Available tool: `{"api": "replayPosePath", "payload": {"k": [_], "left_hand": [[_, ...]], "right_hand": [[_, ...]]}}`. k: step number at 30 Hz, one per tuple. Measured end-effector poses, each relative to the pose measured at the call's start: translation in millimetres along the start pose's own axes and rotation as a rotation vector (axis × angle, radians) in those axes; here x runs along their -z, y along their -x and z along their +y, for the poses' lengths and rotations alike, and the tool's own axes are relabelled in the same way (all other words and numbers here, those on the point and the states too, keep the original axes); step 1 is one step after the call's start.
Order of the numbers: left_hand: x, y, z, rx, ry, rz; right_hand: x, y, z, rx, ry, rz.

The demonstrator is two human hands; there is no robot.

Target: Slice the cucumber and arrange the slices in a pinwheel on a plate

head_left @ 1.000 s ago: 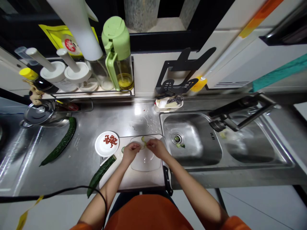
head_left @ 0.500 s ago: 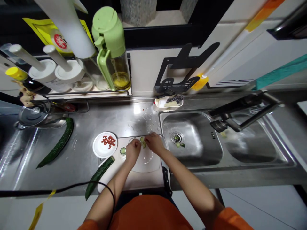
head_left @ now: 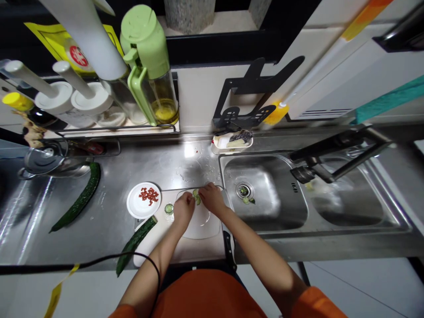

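Both hands work over a flat, pale plate (head_left: 203,225) that lies on the white cutting board (head_left: 180,251). Several green cucumber slices (head_left: 197,198) lie at its far edge between my hands. My left hand (head_left: 184,208) is closed in a pinch just left of them; anything in the fingertips is too small to make out. My right hand (head_left: 212,198) has its bent fingers closed at the edge of a slice. Another small group of cucumber slices (head_left: 169,209) sits left of my left hand. A cut cucumber (head_left: 136,244) leans across the board's left edge.
A white dish with chopped red bits (head_left: 135,204) stands left of the board, with a whole cucumber (head_left: 79,202) farther left. A black-handled knife (head_left: 229,250) lies at the board's right edge, beside the sink (head_left: 271,198). A black cable (head_left: 109,255) crosses the lower left.
My hands stay over the same slices, with only slight finger movement. The whole view has shifted a little.
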State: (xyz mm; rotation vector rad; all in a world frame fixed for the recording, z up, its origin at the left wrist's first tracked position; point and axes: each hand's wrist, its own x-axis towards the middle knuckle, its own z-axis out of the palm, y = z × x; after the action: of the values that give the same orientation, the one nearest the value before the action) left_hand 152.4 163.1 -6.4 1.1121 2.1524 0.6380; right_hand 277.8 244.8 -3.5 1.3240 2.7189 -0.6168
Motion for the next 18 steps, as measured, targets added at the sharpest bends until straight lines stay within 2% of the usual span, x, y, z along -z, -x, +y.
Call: {"api": "replayPosePath", "payload": {"k": [8,14,18], "left_hand": [[-3.2,1,-1,-0.024,-0.016,0.010],[-9.7,2,-9,-0.099,-0.052,0.063],[-9.9,3,-10,-0.139,-0.111,0.032]], "right_hand": [[1,3,-3,0.021,0.054,-0.026],[-3,5,-3,0.024,0.071,0.052],[-8,8,-3,0.036,0.085,0.079]]}}
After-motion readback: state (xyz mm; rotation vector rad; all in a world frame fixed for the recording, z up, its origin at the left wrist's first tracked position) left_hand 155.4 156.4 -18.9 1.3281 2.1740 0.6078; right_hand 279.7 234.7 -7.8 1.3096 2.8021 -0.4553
